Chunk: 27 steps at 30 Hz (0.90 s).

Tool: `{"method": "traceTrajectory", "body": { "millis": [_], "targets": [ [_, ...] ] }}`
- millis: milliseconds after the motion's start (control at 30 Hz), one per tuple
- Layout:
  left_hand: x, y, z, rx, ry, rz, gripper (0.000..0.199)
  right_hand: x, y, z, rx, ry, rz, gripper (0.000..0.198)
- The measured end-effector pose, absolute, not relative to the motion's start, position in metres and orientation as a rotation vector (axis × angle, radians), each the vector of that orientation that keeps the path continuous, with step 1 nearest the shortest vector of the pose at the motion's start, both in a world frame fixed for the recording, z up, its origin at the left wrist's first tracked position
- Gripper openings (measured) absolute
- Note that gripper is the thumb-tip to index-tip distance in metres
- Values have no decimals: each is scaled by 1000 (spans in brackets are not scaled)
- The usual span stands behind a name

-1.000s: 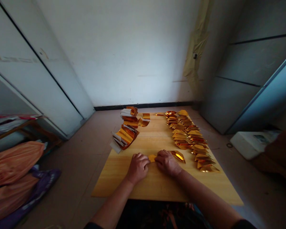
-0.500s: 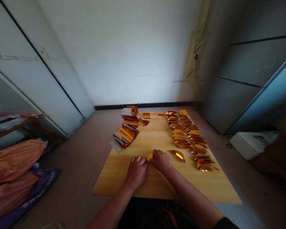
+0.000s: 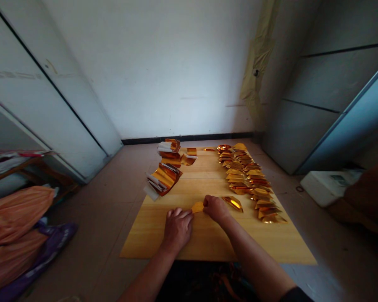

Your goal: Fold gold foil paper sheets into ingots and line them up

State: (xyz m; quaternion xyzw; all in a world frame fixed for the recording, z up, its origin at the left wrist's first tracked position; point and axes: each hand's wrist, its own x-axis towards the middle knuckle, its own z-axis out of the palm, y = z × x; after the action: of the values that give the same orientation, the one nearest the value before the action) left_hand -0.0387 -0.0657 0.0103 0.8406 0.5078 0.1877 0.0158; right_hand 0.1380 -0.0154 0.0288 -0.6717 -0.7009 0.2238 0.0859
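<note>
A small folded piece of gold foil paper (image 3: 197, 207) is held between my two hands, low over the wooden board. My left hand (image 3: 178, 226) pinches its left end with the fingers closed. At its right end, the curled fingers of my right hand (image 3: 216, 208) grip it. Just beyond my right hand lies a single folded gold paper piece (image 3: 233, 203), shiny and boat-shaped. Loose sheets of gold foil paper (image 3: 166, 178) with white backs, curled in a stack, rest farther off to the left.
Rows of folded gold pieces (image 3: 239, 172) line the right side of the wooden board (image 3: 151, 239). More curled gold sheets (image 3: 171, 159) lie at the far left. A white box (image 3: 323, 188) is on the floor at right, orange and purple bags (image 3: 22, 214) at left.
My hands have moved slightly apart, and more of the folded gold paper shows between them. The whole view has shifted a little.
</note>
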Motion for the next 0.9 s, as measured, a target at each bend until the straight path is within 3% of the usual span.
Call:
{"method": "traceTrajectory", "body": {
  "millis": [200,900],
  "targets": [
    [-24,-53,12,2607,1658,587,18,144,-14,24,-1932,-2066,716,26],
    [-24,-23,-6,2718,1558,579,15,149,-25,18,-1867,-2116,548,16]
  ]
}}
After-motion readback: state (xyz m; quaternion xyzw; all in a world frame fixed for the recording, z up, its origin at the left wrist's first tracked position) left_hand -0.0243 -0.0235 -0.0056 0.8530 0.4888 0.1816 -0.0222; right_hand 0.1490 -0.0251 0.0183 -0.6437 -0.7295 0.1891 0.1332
